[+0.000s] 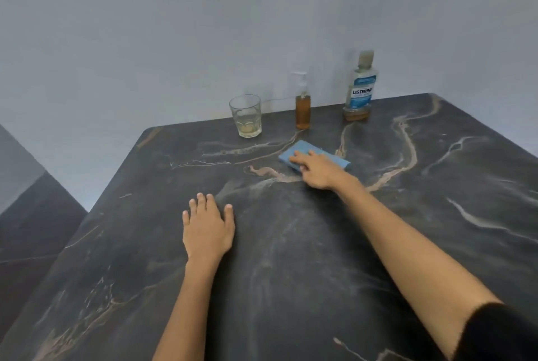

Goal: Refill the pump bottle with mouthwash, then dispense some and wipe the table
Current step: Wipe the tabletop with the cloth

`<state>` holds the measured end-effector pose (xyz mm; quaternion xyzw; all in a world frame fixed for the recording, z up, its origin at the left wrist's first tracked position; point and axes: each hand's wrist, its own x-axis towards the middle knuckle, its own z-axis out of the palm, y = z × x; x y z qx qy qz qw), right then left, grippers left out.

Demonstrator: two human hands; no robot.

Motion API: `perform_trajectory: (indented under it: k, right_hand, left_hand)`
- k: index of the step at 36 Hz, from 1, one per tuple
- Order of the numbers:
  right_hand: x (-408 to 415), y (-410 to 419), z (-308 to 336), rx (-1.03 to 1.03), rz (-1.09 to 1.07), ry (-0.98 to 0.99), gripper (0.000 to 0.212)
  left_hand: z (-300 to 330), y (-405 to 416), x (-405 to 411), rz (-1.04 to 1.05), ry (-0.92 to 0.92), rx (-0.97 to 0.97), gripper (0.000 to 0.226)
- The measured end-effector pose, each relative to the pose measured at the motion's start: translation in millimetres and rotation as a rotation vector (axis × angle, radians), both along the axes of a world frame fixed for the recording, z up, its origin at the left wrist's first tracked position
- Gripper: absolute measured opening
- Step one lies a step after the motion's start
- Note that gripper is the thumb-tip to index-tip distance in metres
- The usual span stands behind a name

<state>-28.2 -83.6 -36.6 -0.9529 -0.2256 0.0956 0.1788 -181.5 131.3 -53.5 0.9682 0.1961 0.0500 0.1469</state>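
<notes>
I am reading this as the wiping step: my right hand is pressing on the blue cloth, fingers laid nearly straight across it and the thumb tucked at its near edge, not bunching it. My left hand is lying flat on the table, fingers spread and holding nothing, well nearer to me than the cloth. The pump bottle is standing just beyond the cloth, amber liquid filling most of its body; the glass is beyond the cloth and to its left, a little pale liquid in the bottom; the mouthwash bottle is beyond the cloth to its right, nearly drained.

To wipe well, I am judging that I should keep the palm low and the cloth folded flat, sweep toward myself and away from the three containers, and let the left hand brace.

I cannot make out any wet patch on the dark veined top. The pump nozzle is fading into the wall.
</notes>
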Motion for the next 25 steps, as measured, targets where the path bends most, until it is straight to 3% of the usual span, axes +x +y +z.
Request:
perform_trajectory:
  k: [5,9,13,17,21,25]
  right_hand:
    - [-38,3,4,0.042,0.295,0.150,0.050]
    - [-67,-53,9,0.065,0.349,0.179,0.048]
    - [-71,-126,14,0.032,0.217,0.155,0.047]
    - [-39,-178,10,-0.129,-0.046,-0.023,0.045]
    - [2,-169,3,-0.221,-0.256,-0.063,0.047]
    - [21,-122,0,-0.210,-0.236,-0.081,0.049]
  left_hand:
    - [2,-34,7,-0.075,-0.003,0.005,0.059]
    - [-1,-54,12,-0.131,-0.025,0.026,0.058]
    - [-4,-69,17,-0.191,-0.017,0.041,0.062]
    - [-5,-85,25,-0.236,-0.025,0.036,0.063]
    - [-3,-102,33,-0.259,-0.020,0.041,0.064]
    - [-1,-116,39,-0.285,-0.013,0.044,0.059]
